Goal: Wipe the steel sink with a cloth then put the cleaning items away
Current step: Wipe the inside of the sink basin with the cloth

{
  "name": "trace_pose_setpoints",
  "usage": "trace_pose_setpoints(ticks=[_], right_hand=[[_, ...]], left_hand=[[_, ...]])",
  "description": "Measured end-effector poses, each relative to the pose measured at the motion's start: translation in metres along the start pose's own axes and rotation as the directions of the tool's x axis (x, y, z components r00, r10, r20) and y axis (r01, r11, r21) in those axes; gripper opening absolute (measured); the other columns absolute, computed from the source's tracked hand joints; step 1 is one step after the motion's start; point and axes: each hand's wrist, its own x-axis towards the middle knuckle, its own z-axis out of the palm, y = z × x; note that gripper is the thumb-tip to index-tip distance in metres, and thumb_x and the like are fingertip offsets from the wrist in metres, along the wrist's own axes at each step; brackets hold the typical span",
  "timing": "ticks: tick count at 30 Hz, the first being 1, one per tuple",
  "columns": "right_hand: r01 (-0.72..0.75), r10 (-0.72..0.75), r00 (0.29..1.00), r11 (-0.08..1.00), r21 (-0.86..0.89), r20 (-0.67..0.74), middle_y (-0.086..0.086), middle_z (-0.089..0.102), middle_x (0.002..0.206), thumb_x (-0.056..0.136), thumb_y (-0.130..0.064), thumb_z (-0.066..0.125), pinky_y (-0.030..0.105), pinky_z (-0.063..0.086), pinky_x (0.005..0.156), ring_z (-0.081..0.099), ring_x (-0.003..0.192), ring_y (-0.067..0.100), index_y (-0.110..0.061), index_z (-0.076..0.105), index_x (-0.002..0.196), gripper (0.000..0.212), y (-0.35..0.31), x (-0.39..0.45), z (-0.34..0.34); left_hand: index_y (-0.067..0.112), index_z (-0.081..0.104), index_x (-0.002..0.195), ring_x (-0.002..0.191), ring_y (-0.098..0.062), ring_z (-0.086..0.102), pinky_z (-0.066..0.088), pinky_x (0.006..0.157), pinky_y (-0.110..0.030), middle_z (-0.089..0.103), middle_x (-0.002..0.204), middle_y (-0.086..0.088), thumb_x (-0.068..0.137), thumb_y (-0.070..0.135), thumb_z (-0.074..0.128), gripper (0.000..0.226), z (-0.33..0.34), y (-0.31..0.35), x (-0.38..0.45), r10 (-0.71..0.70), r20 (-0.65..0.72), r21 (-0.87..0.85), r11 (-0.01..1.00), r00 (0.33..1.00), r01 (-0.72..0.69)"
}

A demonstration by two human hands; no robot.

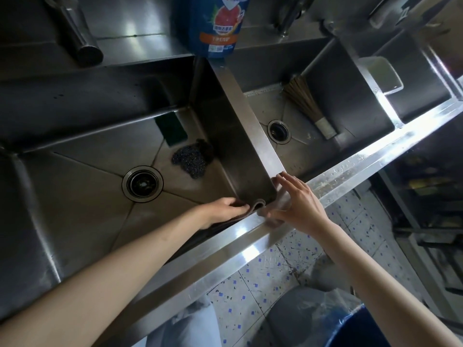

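Landmark: the steel divider (246, 126) between the two basins of the steel sink (75, 196).

- Cloth (260, 206): brown-grey, folded over the sink's front rim at the near end of the divider, part hanging into the left basin.
- Left hand (223, 209): inside the left basin beside the divider's near end, fingers curled over the cloth's edge, gripping it.
- Right hand (298, 201): at the divider's near end, fingers straight and spread, resting flat on the cloth against the rim.
- Green scouring pad (171, 128): left of the divider, on the basin floor toward the back.
- Steel wool scrubber (191, 159): left of the divider, just in front of the pad.
- Drain (142, 184): left basin, well left of the divider.
- Bamboo brush (308, 106): right of the divider, in the right basin.
- Detergent bottle (215, 26): blue, at the divider's far end.
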Motion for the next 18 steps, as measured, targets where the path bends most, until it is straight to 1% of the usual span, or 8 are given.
trace_pose_setpoints(ticks=[1, 2, 5, 7, 9, 13, 16, 18], right_hand=[[0.006, -0.006, 1.000, 1.000, -0.001, 0.014, -0.012, 0.017, 0.158, 0.064, -0.066, 0.071, 0.040, 0.023, 0.116, 0.016, 0.146, 0.014, -0.031, 0.024, 0.149, 0.103, 0.001, -0.001, 0.000], [0.014, -0.014, 0.999, 1.000, -0.001, 0.030, -0.013, 0.013, 0.158, 0.061, -0.071, 0.069, 0.042, 0.022, 0.116, 0.013, 0.146, 0.014, -0.032, 0.022, 0.149, 0.107, 0.002, -0.001, 0.001], [0.031, -0.030, 0.996, 0.999, -0.007, 0.089, -0.012, 0.001, 0.160, 0.053, -0.081, 0.064, 0.045, 0.017, 0.117, 0.004, 0.147, 0.015, -0.032, 0.012, 0.151, 0.121, 0.003, -0.001, 0.002], [0.038, -0.034, 0.992, 0.999, -0.025, 0.118, -0.010, -0.008, 0.159, 0.048, -0.088, 0.056, 0.042, 0.009, 0.117, -0.003, 0.147, 0.016, -0.030, 0.003, 0.152, 0.131, 0.004, -0.001, 0.006], [0.050, -0.045, 0.991, 0.998, -0.035, 0.124, -0.009, -0.014, 0.158, 0.047, -0.089, 0.054, 0.038, 0.004, 0.117, -0.008, 0.147, 0.017, -0.028, -0.003, 0.152, 0.134, 0.004, -0.001, 0.009], [0.078, -0.073, 0.991, 0.996, -0.041, 0.115, -0.010, -0.017, 0.158, 0.052, -0.083, 0.060, 0.032, 0.001, 0.116, -0.012, 0.146, 0.015, -0.025, -0.007, 0.152, 0.133, 0.002, -0.003, 0.010], [0.082, -0.074, 0.990, 0.995, -0.061, 0.120, -0.008, -0.020, 0.157, 0.050, -0.086, 0.055, 0.032, -0.002, 0.115, -0.016, 0.146, 0.016, -0.025, -0.010, 0.151, 0.135, 0.000, -0.004, 0.009], [0.073, -0.063, 0.990, 0.995, -0.074, 0.123, -0.005, -0.022, 0.157, 0.049, -0.088, 0.051, 0.034, -0.004, 0.116, -0.018, 0.145, 0.017, -0.024, -0.013, 0.151, 0.136, -0.002, -0.003, 0.010]], left_hand=[[0.022, 0.053, 0.125, 0.106, -0.008, 0.053, 0.043, 0.090, -0.018, 0.058, 0.123, 0.006, 0.093, 0.037, 0.056, 0.036, -0.001, 0.000, -0.001, -0.001, 0.017, -0.008, 1.000, 1.000, 0.002], [0.019, 0.053, 0.128, 0.106, -0.008, 0.052, 0.045, 0.084, -0.014, 0.058, 0.123, 0.005, 0.092, 0.037, 0.056, 0.040, -0.001, 0.000, -0.002, -0.007, 0.034, -0.008, 1.000, 0.999, 0.008], [0.016, 0.047, 0.134, 0.104, -0.006, 0.045, 0.037, 0.054, 0.000, 0.053, 0.122, 0.002, 0.094, 0.037, 0.052, 0.045, 0.000, 0.001, -0.004, -0.029, 0.056, 0.006, 1.000, 0.998, 0.029], [0.016, 0.045, 0.135, 0.093, -0.004, 0.047, 0.035, 0.044, 0.003, 0.050, 0.120, 0.002, 0.096, 0.034, 0.050, 0.044, 0.001, 0.002, -0.002, -0.038, 0.062, -0.001, 0.999, 0.997, 0.038], [0.015, 0.050, 0.131, 0.082, 0.000, 0.051, 0.038, 0.047, 0.002, 0.053, 0.124, 0.003, 0.095, 0.034, 0.051, 0.041, 0.002, 0.002, 0.000, -0.045, 0.079, -0.008, 0.999, 0.996, 0.046], [0.019, 0.054, 0.128, 0.099, -0.008, 0.053, 0.044, 0.067, -0.009, 0.057, 0.114, 0.005, 0.093, 0.038, 0.054, 0.040, 0.000, -0.001, 0.003, -0.060, 0.062, -0.004, 0.998, 0.996, 0.061], [0.019, 0.054, 0.131, 0.106, -0.014, 0.058, 0.047, 0.085, -0.021, 0.060, 0.125, 0.000, 0.090, 0.039, 0.058, 0.046, -0.004, -0.007, 0.004, -0.080, 0.083, -0.020, 0.996, 0.993, 0.082], [0.021, 0.052, 0.132, 0.106, -0.012, 0.056, 0.048, 0.078, -0.016, 0.058, 0.128, 0.000, 0.092, 0.037, 0.055, 0.043, -0.008, -0.013, 0.003, -0.095, 0.102, -0.002, 0.995, 0.990, 0.095]])
